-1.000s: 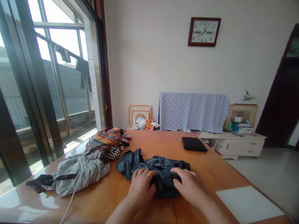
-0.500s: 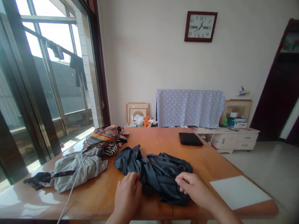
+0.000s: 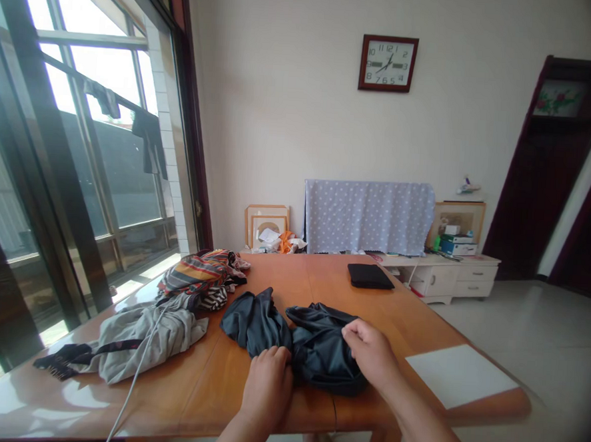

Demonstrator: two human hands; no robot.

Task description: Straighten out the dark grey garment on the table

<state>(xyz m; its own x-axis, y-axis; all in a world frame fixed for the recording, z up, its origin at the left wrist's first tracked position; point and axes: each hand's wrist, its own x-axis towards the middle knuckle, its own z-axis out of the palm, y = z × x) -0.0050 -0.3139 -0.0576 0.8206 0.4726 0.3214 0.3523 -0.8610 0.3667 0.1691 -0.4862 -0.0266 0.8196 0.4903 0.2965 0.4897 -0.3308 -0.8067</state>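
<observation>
A dark blue-grey garment, crumpled into two bunched lobes that look like trouser legs, lies near the front of the wooden table. My left hand is closed on its near edge, between the lobes, with the fingertips hidden. At the right lobe, my right hand pinches the cloth between thumb and fingers. To the left lies a crumpled light grey garment with a dark band, crossed by a pale cable. Behind it sits a heap of striped clothes.
A folded black item rests at the table's far right. A white sheet lies by the right edge. Beyond stand a low white cabinet and something under a dotted cloth. Tall windows line the left.
The garment has been gathered more tightly, its near edge drawn up. My left hand has moved right; my right hand has risen slightly. The view has tilted up and turned slightly right.
</observation>
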